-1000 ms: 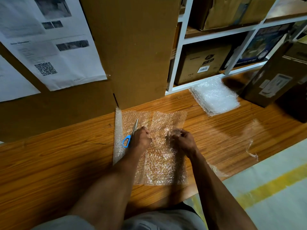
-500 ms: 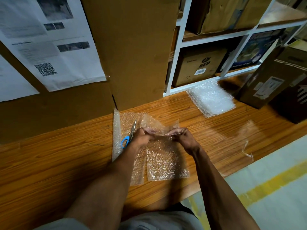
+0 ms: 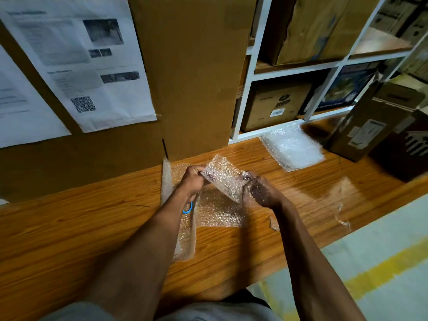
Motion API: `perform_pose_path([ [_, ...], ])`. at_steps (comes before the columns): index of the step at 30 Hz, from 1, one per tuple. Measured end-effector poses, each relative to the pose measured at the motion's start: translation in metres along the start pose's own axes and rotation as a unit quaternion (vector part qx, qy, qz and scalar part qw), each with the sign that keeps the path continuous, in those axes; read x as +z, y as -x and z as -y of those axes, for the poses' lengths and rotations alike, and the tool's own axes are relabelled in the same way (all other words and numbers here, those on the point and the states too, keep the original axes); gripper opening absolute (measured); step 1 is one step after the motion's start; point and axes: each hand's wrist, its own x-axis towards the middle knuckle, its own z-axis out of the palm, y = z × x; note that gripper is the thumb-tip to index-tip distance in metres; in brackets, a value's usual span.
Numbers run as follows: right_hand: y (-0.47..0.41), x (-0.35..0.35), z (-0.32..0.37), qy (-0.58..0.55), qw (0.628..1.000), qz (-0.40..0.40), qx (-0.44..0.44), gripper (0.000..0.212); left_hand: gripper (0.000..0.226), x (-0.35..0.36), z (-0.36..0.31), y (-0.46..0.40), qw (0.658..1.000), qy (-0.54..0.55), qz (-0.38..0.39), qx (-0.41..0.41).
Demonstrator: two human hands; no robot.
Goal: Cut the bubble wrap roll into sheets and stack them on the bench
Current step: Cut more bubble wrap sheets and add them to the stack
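Note:
A cut bubble wrap sheet (image 3: 223, 179) is lifted off the wooden bench (image 3: 69, 223), held between both hands. My left hand (image 3: 192, 179) pinches its left edge and my right hand (image 3: 261, 191) grips its right edge, partly seen through the plastic. More bubble wrap (image 3: 215, 209) lies flat on the bench under my hands, with a narrow strip (image 3: 166, 181) at its left. The blue-handled scissors (image 3: 188, 208) lie under my left wrist, mostly hidden. A stack of cut sheets (image 3: 293, 147) lies on the bench at the back right.
A tall cardboard box (image 3: 192, 75) and a board with printed papers (image 3: 81, 63) stand behind the bench. White shelving (image 3: 245, 93) holds boxes. A dark carton (image 3: 370, 121) leans at the right. A thin plastic scrap (image 3: 342, 216) lies near the bench's front edge.
Both hands have raised the sheet's far edge off the bench and pulled it up toward me. The scissors, earlier beside my left hand, are now mostly hidden under my wrist.

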Motion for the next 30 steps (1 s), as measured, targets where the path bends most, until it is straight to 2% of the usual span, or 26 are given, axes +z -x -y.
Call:
perform_pose_path([
  [3, -0.008, -0.004, -0.005, 0.127, 0.989, -0.074, 0.000, 0.028, 0.024, -0.005, -0.006, 0.001, 1.000, -0.012, 0.006, 0.021],
  [4, -0.010, -0.004, -0.007, 0.136, 0.986, -0.090, 0.011, 0.028, 0.024, -0.006, -0.007, 0.000, 0.999, -0.009, 0.003, 0.031],
  [8, -0.008, 0.002, 0.010, 0.163, 0.981, -0.109, 0.000, 0.047, 0.057, -0.014, -0.004, -0.003, 0.994, -0.076, -0.020, 0.077],
  [10, -0.008, 0.003, 0.015, 0.160, 0.977, -0.136, -0.019, 0.051, 0.062, -0.016, -0.007, 0.001, 0.986, -0.129, -0.033, 0.098],
  [13, -0.005, 0.000, 0.023, 0.083, 0.985, -0.149, -0.029, 0.050, 0.062, -0.020, -0.018, 0.015, 0.978, -0.171, -0.029, 0.112],
  [16, 0.000, -0.006, 0.032, -0.058, 0.990, -0.130, 0.001, 0.042, 0.052, -0.025, -0.022, 0.021, 0.977, -0.174, -0.013, 0.125],
  [19, 0.004, -0.011, 0.039, -0.164, 0.979, -0.121, 0.021, 0.039, 0.046, -0.029, -0.024, 0.021, 0.975, -0.167, -0.028, 0.143],
  [22, 0.005, -0.012, 0.044, -0.248, 0.961, -0.125, 0.013, 0.023, 0.045, -0.032, -0.025, 0.020, 0.976, -0.151, -0.032, 0.155],
  [26, 0.002, -0.013, 0.045, -0.288, 0.948, -0.139, 0.006, 0.024, 0.048, -0.034, -0.030, 0.019, 0.978, -0.117, -0.029, 0.168],
  [30, -0.003, -0.013, 0.043, -0.285, 0.946, -0.153, 0.007, 0.022, 0.041, -0.039, -0.032, 0.018, 0.987, -0.005, 0.015, 0.158],
])
